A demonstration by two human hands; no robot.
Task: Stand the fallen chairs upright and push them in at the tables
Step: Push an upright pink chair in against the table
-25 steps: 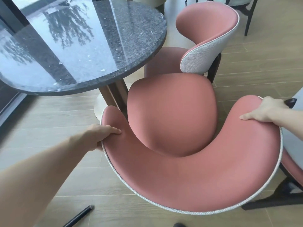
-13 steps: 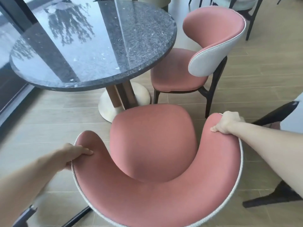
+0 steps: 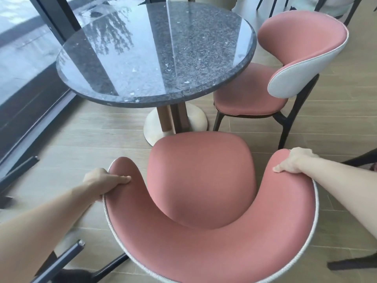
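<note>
Glossy speckled stone table; smooth matt pink chair; wood-look floor.

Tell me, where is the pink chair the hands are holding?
In the head view, the held pink chair sits low and centre, in front of the round table, with another pink chair to its upper right.

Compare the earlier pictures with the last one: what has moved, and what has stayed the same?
The near chair has moved back from the round table, leaving bare floor between its seat and the tabletop's edge. Unchanged: left hand and right hand keep their grip on the backrest's two ends; the second chair stays tucked in.
</note>
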